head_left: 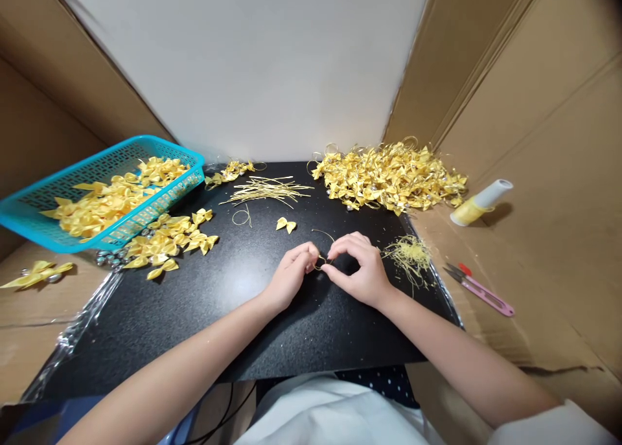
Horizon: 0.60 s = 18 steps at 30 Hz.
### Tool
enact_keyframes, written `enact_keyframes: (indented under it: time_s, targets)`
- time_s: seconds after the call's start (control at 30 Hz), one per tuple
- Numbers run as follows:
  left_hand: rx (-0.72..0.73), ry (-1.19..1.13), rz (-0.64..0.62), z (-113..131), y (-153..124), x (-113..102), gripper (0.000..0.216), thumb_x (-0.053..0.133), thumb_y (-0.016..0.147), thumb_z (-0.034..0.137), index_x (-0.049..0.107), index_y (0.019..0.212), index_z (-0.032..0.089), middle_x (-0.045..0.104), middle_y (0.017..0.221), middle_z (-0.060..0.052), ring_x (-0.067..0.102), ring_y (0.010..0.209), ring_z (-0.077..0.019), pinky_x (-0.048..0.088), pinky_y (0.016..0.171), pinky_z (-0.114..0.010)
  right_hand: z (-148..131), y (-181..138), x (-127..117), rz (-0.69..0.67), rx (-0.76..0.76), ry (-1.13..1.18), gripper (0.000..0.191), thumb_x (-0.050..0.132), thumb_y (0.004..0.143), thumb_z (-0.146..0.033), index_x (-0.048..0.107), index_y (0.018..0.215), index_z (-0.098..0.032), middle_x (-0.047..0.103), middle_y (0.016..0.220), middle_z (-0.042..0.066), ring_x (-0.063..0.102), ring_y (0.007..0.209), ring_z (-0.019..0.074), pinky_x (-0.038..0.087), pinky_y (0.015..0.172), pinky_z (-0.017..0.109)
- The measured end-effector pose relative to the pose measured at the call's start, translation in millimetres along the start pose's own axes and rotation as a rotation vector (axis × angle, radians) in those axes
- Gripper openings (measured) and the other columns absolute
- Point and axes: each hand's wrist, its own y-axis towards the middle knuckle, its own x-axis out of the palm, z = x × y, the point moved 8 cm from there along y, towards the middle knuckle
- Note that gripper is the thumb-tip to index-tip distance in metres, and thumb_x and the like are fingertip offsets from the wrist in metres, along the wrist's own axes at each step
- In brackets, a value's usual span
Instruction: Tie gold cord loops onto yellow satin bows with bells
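Over the black tabletop (194, 322), my left hand (294, 271) pinches a thin gold cord (324, 232) bent into a small loop. My right hand (360, 269) meets it from the other side, thumb and fingertips closed on the same cord. One end of the cord curves up and away between the hands. Just beyond them lies a single yellow ribbon bow (286, 225). Farther off is a spread of straight gold cord pieces (267, 190), with one curled cord (241, 217) in front of it.
A turquoise basket (97, 245) of yellow bows stands at left, more bows (170, 238) beside it. Finished-looking bows with cord loops (389, 176) are heaped at back right. Thread scraps (411, 254), pink-handled snips (481, 293) and a thread spool (479, 204) lie right.
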Motion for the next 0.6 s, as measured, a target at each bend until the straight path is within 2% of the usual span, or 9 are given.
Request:
enact_keyframes:
  time_s: [0.1,0.17,0.3,0.47,0.6]
  targets:
    - [0.005,0.055,0.026,4,-1,-1,0.020,0.046,0.078,0.031,0.042,0.063,0.019,0.036,0.062,0.004,0.032,0.062,-0.0128,0.031,0.060,-0.026,8,-1,2,0.007,0.125,0.088,0.009,0.069,0.076,-0.020,0.060,0.076,-0.021,0.069,0.076,0.000,0.064,0.073,0.0164,0.047,0.074,0.032]
    - [0.011,0.101,0.048,6,-2,-2,0.018,0.045,0.077,0.029,0.041,0.062,0.020,0.036,0.061,0.004,0.032,0.061,-0.0127,0.029,0.059,-0.026,10,-2,3,0.018,0.155,0.116,0.009,0.064,0.079,-0.017,0.059,0.074,-0.022,0.068,0.072,-0.001,0.064,0.068,0.0149,0.048,0.072,0.031]
    - [0.018,0.180,0.083,11,-4,-4,0.019,0.043,0.075,0.028,0.040,0.058,0.020,0.035,0.058,0.003,0.032,0.060,-0.0133,0.027,0.058,-0.027,3,-1,1,0.023,0.044,0.023,0.014,0.060,0.082,-0.013,0.060,0.071,-0.022,0.071,0.076,0.000,0.065,0.075,0.0169,0.046,0.078,0.035]
    - [-0.005,0.168,-0.005,17,-4,4,0.019,0.043,0.071,0.027,0.036,0.055,0.020,0.032,0.056,0.004,0.029,0.059,-0.0133,0.026,0.059,-0.028,1,-1,-1,0.043,-0.013,-0.030,0.014,0.060,0.086,-0.014,0.061,0.076,-0.023,0.073,0.079,0.000,0.064,0.077,0.0168,0.044,0.077,0.035]
    - [0.014,0.138,-0.069,21,-5,10,0.019,0.046,0.071,0.025,0.040,0.054,0.019,0.038,0.060,0.003,0.034,0.063,-0.0134,0.030,0.063,-0.028,0,-1,-3,0.092,-0.017,-0.045,0.012,0.062,0.085,-0.013,0.061,0.077,-0.023,0.072,0.078,-0.001,0.063,0.075,0.0159,0.042,0.076,0.034]
